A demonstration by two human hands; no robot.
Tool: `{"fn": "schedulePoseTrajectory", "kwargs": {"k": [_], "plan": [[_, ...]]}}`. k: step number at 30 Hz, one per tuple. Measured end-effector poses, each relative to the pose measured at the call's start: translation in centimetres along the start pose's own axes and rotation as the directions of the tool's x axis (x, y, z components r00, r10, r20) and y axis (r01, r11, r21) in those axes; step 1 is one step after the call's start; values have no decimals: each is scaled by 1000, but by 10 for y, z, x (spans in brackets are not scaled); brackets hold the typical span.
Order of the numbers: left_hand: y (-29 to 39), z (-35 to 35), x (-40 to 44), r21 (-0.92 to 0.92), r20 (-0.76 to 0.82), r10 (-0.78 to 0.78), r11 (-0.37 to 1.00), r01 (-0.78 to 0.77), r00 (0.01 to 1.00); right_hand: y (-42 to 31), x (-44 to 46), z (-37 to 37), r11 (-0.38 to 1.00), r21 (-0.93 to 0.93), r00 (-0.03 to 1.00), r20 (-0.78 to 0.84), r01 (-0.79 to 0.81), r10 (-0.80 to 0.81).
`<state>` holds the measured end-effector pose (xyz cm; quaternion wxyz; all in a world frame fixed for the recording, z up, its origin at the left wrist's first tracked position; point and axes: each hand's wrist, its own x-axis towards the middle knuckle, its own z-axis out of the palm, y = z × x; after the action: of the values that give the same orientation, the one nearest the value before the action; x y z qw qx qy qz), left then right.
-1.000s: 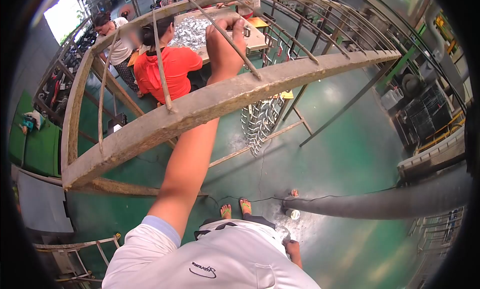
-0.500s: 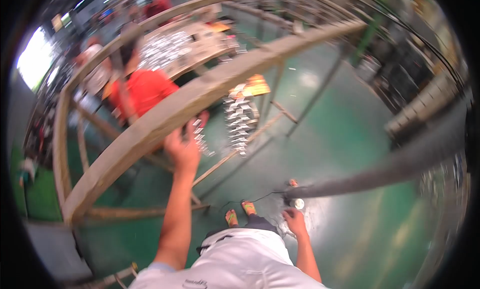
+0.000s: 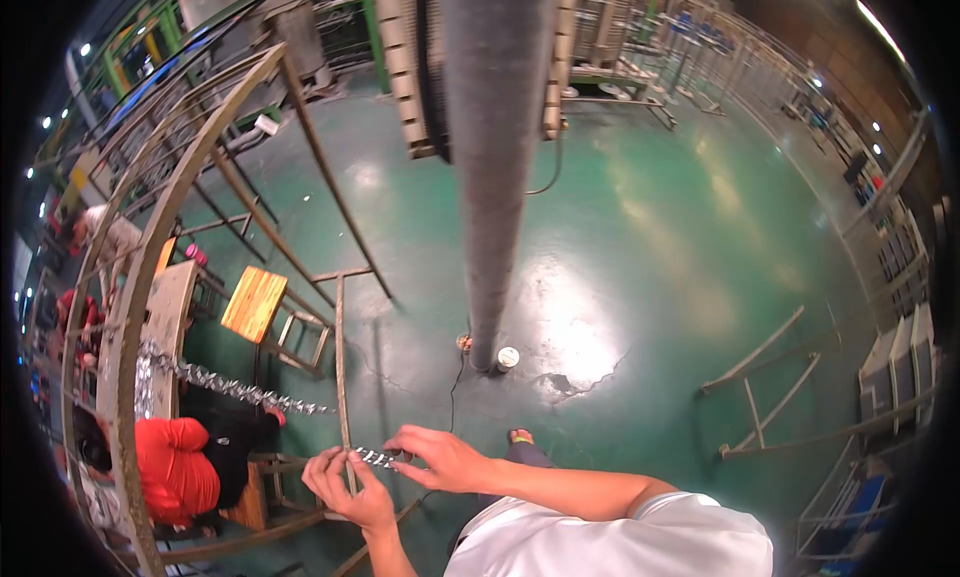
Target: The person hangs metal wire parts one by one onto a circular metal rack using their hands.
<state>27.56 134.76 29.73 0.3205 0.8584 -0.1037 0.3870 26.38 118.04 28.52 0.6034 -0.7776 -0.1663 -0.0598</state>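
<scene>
Between my hands is a short strip of small shiny silver pieces [image 3: 375, 458]. My left hand [image 3: 352, 489] pinches its left end, fingers curled beside a thin rusty bar. My right hand [image 3: 445, 459] reaches across from the right and grips the other end between thumb and fingers. What the pieces are is too small to tell. Beyond my left hand, a longer strand of similar silver pieces [image 3: 245, 389] stretches from a worktable toward the bar.
A rusty metal frame [image 3: 130, 347] curves along my left. Behind it a person in a red top [image 3: 175, 467] sits near the worktable [image 3: 172, 302]. A wooden-topped stool [image 3: 255, 302] stands farther ahead. A thick grey post [image 3: 490, 177] rises in front, with a cable at its foot.
My view has swung to the right. My right hand, earlier low at my side, has come up to the silver strip that hung from my left hand. My left hand has come nearer my body.
</scene>
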Motion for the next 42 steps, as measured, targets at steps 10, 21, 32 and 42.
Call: {"fn": "schedulePoseTrajectory", "kwargs": {"k": [10,21,32,42], "plan": [[212,157,-18,-463,215,164,885,-47,963,20,-102,-206,991,-96,854,-520,-89,26],[453,332,-48,-756,267,316,655,-6,910,55,-175,-454,953,-252,589,-801,-171,-106],[594,457,-38,-894,352,540,436,104,765,88,-210,-604,937,-172,244,-965,-305,-98],[719,629,5,-786,432,828,151,600,357,133,-195,-763,966,-71,14,-997,-248,-69]]}}
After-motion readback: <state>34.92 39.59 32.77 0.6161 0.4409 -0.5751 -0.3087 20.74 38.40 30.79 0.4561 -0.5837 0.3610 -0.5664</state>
